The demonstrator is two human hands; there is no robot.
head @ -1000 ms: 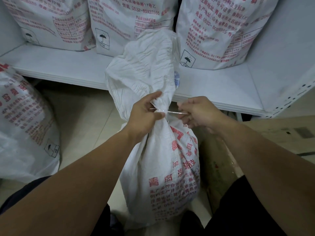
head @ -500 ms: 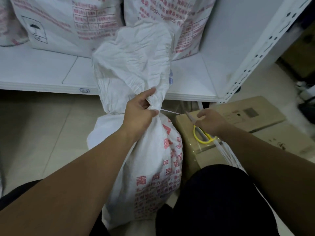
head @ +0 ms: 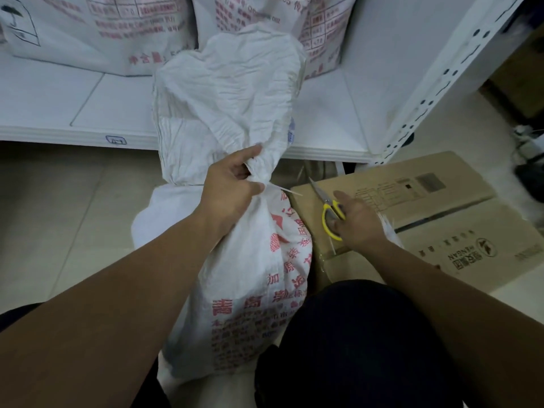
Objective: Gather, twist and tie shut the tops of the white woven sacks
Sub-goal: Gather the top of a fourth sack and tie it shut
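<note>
The white woven sack (head: 244,290) stands upright on the floor between the person's knees, just in front of a white shelf (head: 59,134). The left hand (head: 232,192) grips its gathered neck, fingers and thumb curled tight around the cloth, where a thin plastic tie (head: 290,191) sticks out to the right. The right hand (head: 359,225) lies on yellow-handled scissors (head: 325,204) on a cardboard box (head: 412,195), fingers curled into the handles. The sack looks full and heavy, its cloth stiff and somewhat slippery, so I judge the bunched neck the surest place to hold.
</note>
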